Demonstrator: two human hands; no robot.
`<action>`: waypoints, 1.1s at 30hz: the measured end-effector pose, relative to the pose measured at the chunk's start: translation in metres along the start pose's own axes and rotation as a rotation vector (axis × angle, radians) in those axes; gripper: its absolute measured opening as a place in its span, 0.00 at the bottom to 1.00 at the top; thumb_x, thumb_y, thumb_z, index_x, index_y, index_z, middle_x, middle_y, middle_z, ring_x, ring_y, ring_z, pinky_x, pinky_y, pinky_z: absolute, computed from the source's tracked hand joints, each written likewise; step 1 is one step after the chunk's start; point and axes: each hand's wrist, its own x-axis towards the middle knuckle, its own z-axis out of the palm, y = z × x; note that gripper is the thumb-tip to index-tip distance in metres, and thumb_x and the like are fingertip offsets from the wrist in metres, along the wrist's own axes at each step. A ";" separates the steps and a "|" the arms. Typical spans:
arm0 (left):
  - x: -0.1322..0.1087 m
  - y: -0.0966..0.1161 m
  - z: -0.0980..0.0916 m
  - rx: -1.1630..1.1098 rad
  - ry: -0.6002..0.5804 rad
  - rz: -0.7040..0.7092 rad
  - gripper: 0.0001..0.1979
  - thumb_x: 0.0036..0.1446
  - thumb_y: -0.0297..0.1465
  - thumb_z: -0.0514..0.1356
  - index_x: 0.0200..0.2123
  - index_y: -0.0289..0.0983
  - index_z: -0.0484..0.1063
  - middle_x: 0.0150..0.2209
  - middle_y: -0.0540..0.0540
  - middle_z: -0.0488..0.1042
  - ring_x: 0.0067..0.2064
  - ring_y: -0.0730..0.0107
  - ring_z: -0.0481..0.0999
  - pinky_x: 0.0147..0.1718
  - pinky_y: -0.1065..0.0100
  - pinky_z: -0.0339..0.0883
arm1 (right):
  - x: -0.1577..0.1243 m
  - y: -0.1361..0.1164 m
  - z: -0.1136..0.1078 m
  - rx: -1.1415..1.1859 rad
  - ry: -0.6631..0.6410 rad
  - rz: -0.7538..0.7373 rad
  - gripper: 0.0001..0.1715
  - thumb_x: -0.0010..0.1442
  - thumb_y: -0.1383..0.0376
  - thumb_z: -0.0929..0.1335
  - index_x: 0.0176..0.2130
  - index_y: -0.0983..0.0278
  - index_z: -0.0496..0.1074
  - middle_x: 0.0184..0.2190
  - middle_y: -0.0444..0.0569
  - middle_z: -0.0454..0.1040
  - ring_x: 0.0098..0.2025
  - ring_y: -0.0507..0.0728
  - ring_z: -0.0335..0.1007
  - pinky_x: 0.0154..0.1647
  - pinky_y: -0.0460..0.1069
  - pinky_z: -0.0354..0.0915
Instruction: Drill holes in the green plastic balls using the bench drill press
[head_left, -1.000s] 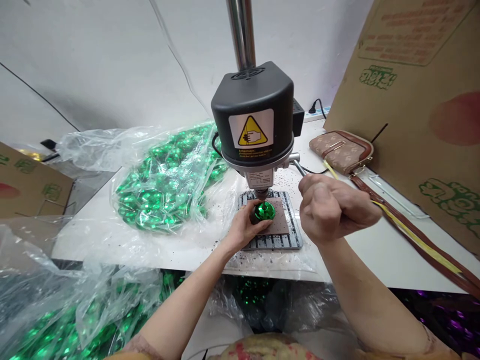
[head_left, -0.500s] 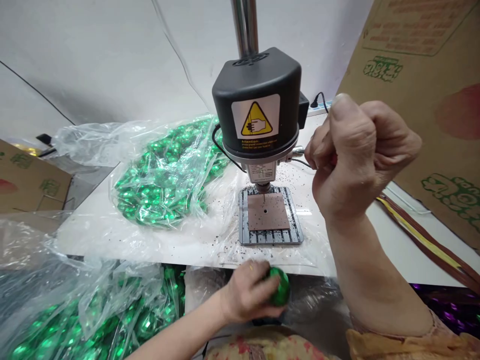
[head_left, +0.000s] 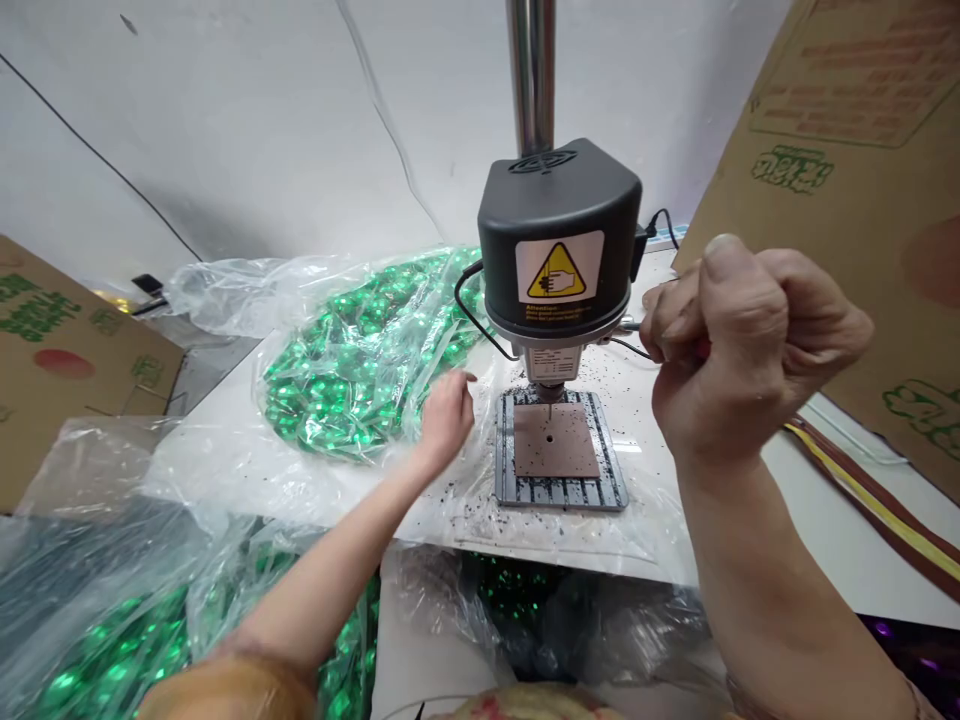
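My right hand [head_left: 750, 350] is closed in a fist around the feed handle [head_left: 628, 325] on the side of a black bench drill press [head_left: 559, 235]. Beneath its bit lies a brown square board [head_left: 566, 455] with one dark hole, resting on the slotted metal base [head_left: 514, 495]. My left hand [head_left: 448, 420] is over the table, beside the clear plastic bag of shiny green balls [head_left: 352, 370]. Its fingers are curled, and whatever they may hold is hidden from me. The drill bit [head_left: 550, 410] stands above the board.
Dark shavings lie around the base on the white table [head_left: 442, 515]. Another bag of green balls [head_left: 112, 640] is at lower left. More green shows below the table edge [head_left: 510, 585]. Cardboard boxes [head_left: 847, 200] flank both sides. Brown and yellow strips [head_left: 877, 500] lie at right.
My left hand has moved from below the table edge, where it held a green ball, up to the bag; that ball no longer shows in it. My right hand keeps its grip.
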 end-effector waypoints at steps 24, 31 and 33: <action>0.089 -0.039 0.020 -0.239 -0.083 -0.094 0.16 0.62 0.34 0.59 0.52 0.37 0.73 0.44 0.41 0.76 0.43 0.59 0.78 0.45 0.58 0.73 | -0.004 0.002 -0.001 0.027 -0.015 -0.051 0.23 0.61 0.69 0.68 0.18 0.62 0.58 0.14 0.36 0.56 0.16 0.46 0.54 0.20 0.49 0.50; 0.029 0.003 0.003 -1.385 -0.208 -0.306 0.23 0.56 0.43 0.67 0.51 0.41 0.69 0.41 0.47 0.78 0.35 0.69 0.79 0.37 0.66 0.74 | -0.004 0.002 -0.003 0.024 -0.026 -0.041 0.23 0.61 0.68 0.69 0.18 0.62 0.59 0.14 0.38 0.56 0.16 0.46 0.52 0.19 0.49 0.49; 0.012 0.016 0.003 -1.453 -0.201 -0.310 0.23 0.56 0.45 0.67 0.50 0.41 0.70 0.43 0.46 0.78 0.37 0.70 0.78 0.37 0.67 0.74 | -0.005 0.002 -0.004 0.011 -0.028 -0.037 0.24 0.62 0.66 0.69 0.18 0.61 0.59 0.14 0.38 0.55 0.16 0.46 0.52 0.18 0.50 0.49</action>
